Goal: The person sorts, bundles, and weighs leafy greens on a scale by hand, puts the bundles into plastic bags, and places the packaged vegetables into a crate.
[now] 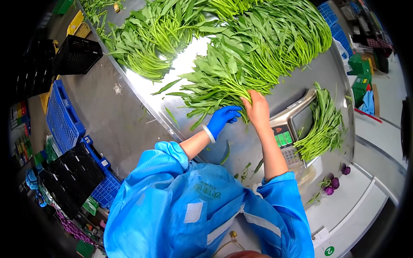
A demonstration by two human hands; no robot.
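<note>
My right hand [257, 110], bare, is closed around the stems of a bunch of water spinach [215, 79] at the near edge of the large pile. In a blue glove, my left hand [223, 121] has its fingers curled in against the lower stems and leaves of the same bunch. Its fingertips are partly hidden among the greens. To the right of my right forearm stands a digital scale [283, 136] with a green-lit display. Another bunch of water spinach [320, 124] lies across its metal pan.
More water spinach [279, 38] covers the far part of the metal table [165, 107]. Loose leaves and stems are scattered near me. Purple vegetables [332, 185] lie on a white surface at right. Blue crates [62, 118] and a black crate [77, 53] stand on the left.
</note>
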